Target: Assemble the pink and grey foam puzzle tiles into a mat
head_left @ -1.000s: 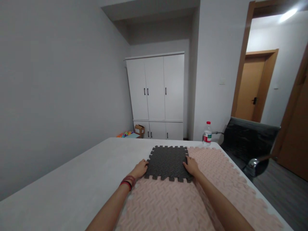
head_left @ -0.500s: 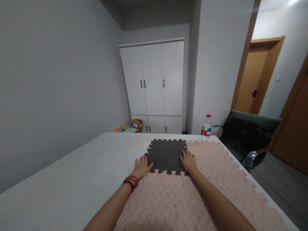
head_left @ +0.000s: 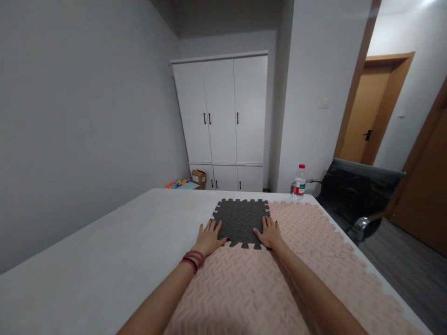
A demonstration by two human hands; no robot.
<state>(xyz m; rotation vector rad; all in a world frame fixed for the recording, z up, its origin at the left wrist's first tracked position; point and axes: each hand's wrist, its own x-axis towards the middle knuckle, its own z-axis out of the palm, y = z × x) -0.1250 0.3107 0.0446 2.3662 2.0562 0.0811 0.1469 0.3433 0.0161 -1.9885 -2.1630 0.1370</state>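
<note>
A dark grey foam puzzle tile (head_left: 240,218) lies flat on the white table (head_left: 104,260), its near and right edges meeting the pink foam tiles (head_left: 244,288). My left hand (head_left: 208,238) lies flat with fingers spread at the grey tile's near left corner, thumb on the seam. My right hand (head_left: 268,232) presses flat on the tile's near right corner, fingers stretched out over the joint with the pink mat. Red and dark bands circle my left wrist. Neither hand holds anything.
A water bottle with a red cap (head_left: 299,182) stands at the table's far right corner. A black office chair (head_left: 359,195) sits right of the table. A white wardrobe (head_left: 223,121), a cardboard box (head_left: 198,177) and colourful toys (head_left: 178,184) are beyond.
The grey tile has settled flat against the pink mats. Both hands went from gripping its side edges to lying flat with fingers spread at its near corners.
</note>
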